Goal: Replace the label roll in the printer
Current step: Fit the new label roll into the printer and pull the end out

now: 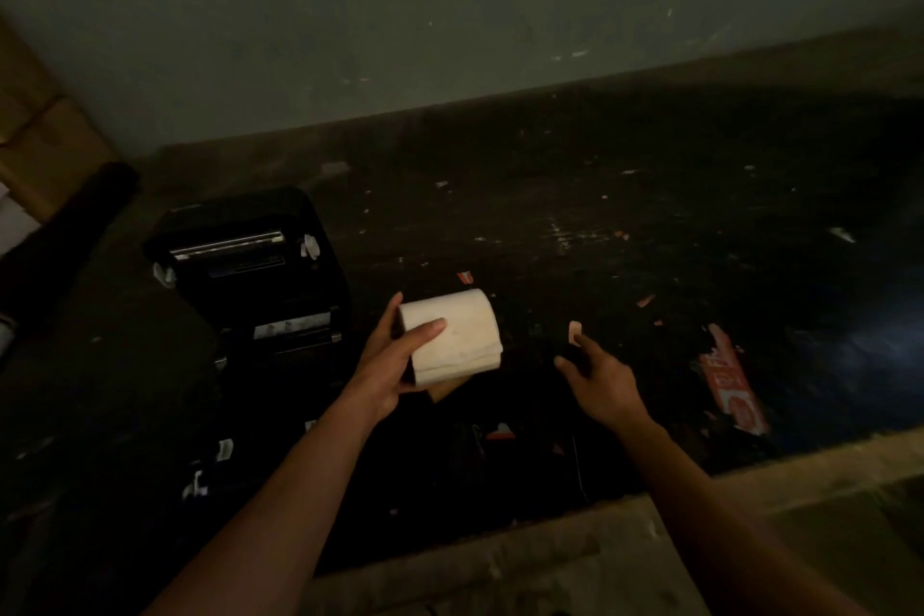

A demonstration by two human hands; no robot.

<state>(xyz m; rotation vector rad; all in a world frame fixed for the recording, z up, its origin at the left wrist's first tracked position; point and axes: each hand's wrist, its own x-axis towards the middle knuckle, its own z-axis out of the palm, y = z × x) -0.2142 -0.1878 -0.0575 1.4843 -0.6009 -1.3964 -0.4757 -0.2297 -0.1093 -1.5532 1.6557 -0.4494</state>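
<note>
- Left hand (395, 365): grips the label roll (452, 338) by its left end, thumb across the top and fingers behind, holding it clear of the dark worktop (600, 195).
- Right hand (597, 378): to the right of the roll and apart from it, fingers spread and relaxed, holding nothing.
- Printer (255, 275): on the worktop to the left of the roll and slightly farther away, its cover raised so the metal bar and the bay are exposed. In this dim light the bay looks empty, though that cannot be confirmed.
- Step in hand, as judged: carrying the roll to the open bay.
- To do it well: bring the right hand onto the free end so both hands steady the roll, find the loose edge, and lower it squarely between the guides with that edge towards the near outlet.
- Scraps of paper lie scattered on the worktop; keep them out of the bay.
</note>
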